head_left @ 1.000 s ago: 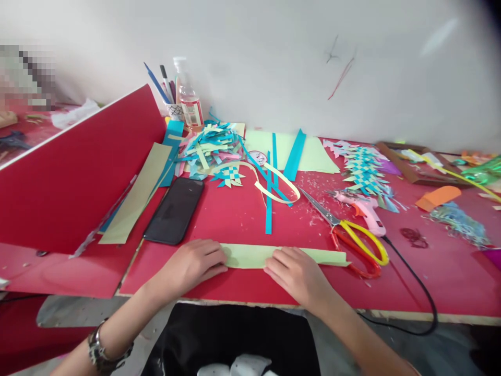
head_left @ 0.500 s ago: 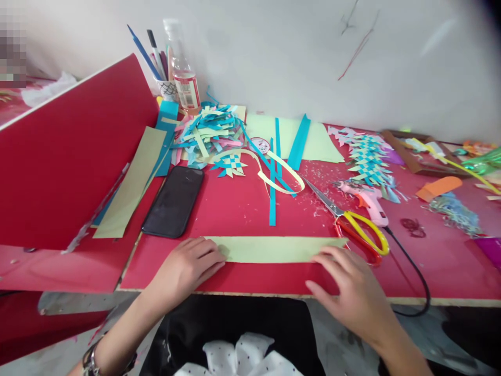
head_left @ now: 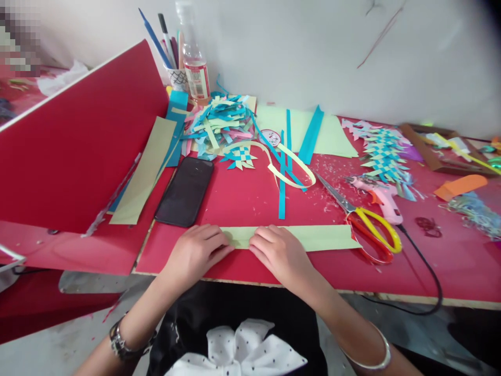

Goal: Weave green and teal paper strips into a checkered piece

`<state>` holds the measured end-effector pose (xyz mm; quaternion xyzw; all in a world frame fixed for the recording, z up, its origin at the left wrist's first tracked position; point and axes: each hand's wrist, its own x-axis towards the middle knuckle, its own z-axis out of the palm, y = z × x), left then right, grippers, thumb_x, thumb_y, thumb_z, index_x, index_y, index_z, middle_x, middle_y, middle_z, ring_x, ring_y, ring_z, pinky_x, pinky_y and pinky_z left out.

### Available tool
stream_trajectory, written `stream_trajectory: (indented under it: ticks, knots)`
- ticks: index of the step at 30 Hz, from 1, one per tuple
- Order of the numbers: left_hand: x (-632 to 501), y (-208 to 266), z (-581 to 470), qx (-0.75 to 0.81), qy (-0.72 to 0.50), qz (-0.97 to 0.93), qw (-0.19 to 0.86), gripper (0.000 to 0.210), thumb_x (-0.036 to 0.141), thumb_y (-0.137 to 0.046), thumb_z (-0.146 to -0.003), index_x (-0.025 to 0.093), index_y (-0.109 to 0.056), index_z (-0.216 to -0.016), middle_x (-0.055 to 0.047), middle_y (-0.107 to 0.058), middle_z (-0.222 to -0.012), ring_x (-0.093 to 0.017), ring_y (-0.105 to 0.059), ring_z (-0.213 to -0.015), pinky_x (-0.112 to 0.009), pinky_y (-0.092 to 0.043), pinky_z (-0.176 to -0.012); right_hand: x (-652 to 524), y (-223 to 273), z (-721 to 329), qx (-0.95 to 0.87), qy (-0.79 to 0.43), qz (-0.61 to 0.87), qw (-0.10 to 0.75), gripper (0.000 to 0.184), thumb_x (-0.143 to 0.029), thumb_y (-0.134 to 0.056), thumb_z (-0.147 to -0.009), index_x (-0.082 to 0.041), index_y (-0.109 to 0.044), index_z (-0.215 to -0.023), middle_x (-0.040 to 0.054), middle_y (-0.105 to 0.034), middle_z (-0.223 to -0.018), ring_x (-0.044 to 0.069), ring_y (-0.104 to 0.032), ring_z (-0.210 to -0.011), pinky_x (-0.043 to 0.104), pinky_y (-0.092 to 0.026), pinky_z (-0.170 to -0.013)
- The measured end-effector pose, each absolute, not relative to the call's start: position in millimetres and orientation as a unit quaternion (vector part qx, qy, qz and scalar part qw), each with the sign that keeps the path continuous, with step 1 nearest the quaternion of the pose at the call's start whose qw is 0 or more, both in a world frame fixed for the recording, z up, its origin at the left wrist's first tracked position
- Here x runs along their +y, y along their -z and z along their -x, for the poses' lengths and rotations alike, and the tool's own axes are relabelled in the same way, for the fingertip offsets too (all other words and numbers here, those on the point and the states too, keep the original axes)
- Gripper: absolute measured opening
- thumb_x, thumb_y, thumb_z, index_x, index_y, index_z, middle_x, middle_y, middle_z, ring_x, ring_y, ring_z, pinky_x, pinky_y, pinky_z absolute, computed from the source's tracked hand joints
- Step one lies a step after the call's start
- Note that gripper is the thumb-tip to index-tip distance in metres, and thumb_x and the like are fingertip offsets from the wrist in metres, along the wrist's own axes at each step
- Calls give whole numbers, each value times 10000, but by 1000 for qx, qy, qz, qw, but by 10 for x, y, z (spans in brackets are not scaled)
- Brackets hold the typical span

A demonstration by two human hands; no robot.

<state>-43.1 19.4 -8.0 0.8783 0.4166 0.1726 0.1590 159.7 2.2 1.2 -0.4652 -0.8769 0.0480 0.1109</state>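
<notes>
A pale green paper strip [head_left: 329, 237] lies lengthwise along the table's front edge. My left hand [head_left: 201, 250] grips its left end, fingers bent and pressed together, hiding that end. Close beside it, my right hand [head_left: 276, 250] has its fingers closed on the strip's lower edge, left of the middle. The strip's right end reaches the red and yellow handles of the scissors [head_left: 368, 230]. A black phone [head_left: 185, 191] rests just beyond my left hand.
A pink glue gun [head_left: 381, 198] with a black cord lies right of the scissors. Cut paper scraps [head_left: 223, 122] are heaped near a bottle [head_left: 195, 73] and a pen cup [head_left: 178, 78]. A woven paper piece [head_left: 385, 156] sits back right. A red board [head_left: 86, 141] leans at left.
My right hand has moved left along the strip, from its right end to near my left hand. The strip's right end is now uncovered. The camera view has shifted slightly.
</notes>
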Motion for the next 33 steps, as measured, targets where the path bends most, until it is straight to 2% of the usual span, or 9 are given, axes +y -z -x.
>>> stream_trajectory:
  ticks: [9, 19, 29, 33]
  knots:
    - [226, 102, 408, 444, -151, -872, 143, 249, 326, -469, -821, 164, -497, -635, 10, -492, -607, -120, -459, -604, -235, -315, -567, 121, 46, -1658, -898, -1, 427, 107, 216, -271, -443, -851, -177, -519, -673, -1, -527, -644, 123, -458, -609, 264, -269, -575]
    - [218, 73, 360, 456, -147, -868, 131, 187, 225, -448, -796, 166, -493, -624, 5, -469, -607, -127, -450, -603, -241, -336, -571, 177, 37, -1703, -913, 1, 398, 93, 209, -275, -449, -850, -177, -510, -675, -8, -517, -635, 113, -461, -586, 266, -263, -564]
    - [184, 43, 400, 469, -142, -856, 164, 173, 239, -381, -853, 157, -509, -772, -34, -508, -779, -136, -505, -681, -238, -407, -603, 183, 34, -1689, -908, -5, 407, 96, 187, -265, -450, -848, -182, -508, -691, -8, -528, -650, 114, -468, -594, 262, -256, -561]
    - [163, 38, 435, 463, -155, -854, 183, 194, 204, -343, -868, 155, -522, -926, -57, -530, -867, -153, -529, -773, -250, -429, -668, 181, 23, -1687, -907, -11, 409, 102, 185, -258, -456, -844, -181, -516, -687, -9, -534, -650, 109, -469, -590, 259, -254, -562]
